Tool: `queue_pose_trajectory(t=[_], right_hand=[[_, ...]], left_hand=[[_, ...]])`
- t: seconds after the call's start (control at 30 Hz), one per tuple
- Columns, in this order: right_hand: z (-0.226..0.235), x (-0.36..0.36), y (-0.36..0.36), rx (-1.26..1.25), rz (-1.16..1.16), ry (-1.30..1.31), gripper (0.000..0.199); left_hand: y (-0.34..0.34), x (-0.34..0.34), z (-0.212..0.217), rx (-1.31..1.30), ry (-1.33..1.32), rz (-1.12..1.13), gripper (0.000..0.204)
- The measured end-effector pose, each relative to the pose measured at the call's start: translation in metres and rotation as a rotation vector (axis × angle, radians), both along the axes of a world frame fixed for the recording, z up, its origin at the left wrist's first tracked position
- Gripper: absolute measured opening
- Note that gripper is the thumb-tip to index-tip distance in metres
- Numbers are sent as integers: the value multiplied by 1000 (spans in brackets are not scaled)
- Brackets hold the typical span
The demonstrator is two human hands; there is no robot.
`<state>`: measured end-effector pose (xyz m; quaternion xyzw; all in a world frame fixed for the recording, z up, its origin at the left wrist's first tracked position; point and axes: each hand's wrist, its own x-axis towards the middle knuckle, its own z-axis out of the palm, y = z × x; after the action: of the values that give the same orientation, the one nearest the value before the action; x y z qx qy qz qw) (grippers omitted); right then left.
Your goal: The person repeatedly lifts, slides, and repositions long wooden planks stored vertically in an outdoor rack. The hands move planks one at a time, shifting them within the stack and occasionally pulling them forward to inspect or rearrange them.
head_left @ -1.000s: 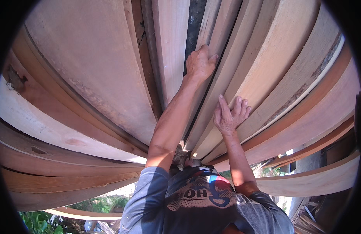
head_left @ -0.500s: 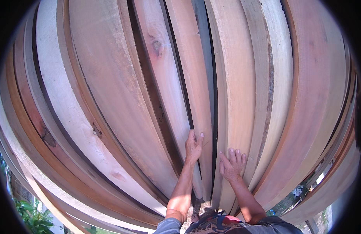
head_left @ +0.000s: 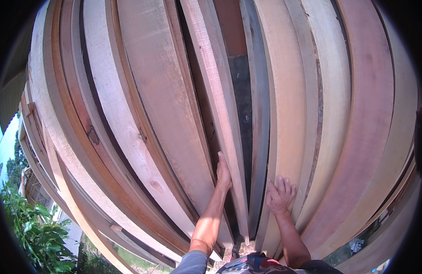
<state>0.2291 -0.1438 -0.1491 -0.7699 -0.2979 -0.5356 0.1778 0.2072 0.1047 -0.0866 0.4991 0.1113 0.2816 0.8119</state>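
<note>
Many long wooden planks stand leaning on end and fill the view. My left hand (head_left: pixel 223 172) grips the left edge of a narrow pale plank (head_left: pixel 218 105) that stands edge-out in the middle of the stack. My right hand (head_left: pixel 279 195) lies flat with fingers spread on a wider pale plank (head_left: pixel 288 114) just to the right. Between the two runs a thin grey plank (head_left: pixel 259 118), with a dark gap (head_left: pixel 240 91) beside it.
Reddish-brown planks (head_left: pixel 366 118) lean on the right, pale and rust-edged planks (head_left: pixel 106 114) fan out on the left. Green foliage (head_left: pixel 33 228) and a patch of sky show at the lower left. Ground debris (head_left: pixel 357 246) lies at the lower right.
The view has tilted further up the stack. My left hand has shifted onto the edge of the narrow plank, which now stands turned edge-out. My right hand stays flat on its plank.
</note>
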Motion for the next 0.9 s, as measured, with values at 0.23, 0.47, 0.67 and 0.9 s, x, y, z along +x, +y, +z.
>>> queue_pose_trajectory(t=[0.23, 0.47, 0.67, 0.9], right_hand=[[-5, 5, 0, 14, 16, 38, 45], [-7, 3, -1, 7, 29, 63, 42], [-9, 6, -1, 18, 38, 66, 42], [-13, 9, 0, 11, 8, 63, 39]], left_hand=[[20, -13, -34, 50, -247, -435, 33], [-17, -85, 30, -87, -283, -208, 65], [-50, -110, 58, 646, 88, 222, 46], [-60, -149, 30, 635, -78, 695, 47]])
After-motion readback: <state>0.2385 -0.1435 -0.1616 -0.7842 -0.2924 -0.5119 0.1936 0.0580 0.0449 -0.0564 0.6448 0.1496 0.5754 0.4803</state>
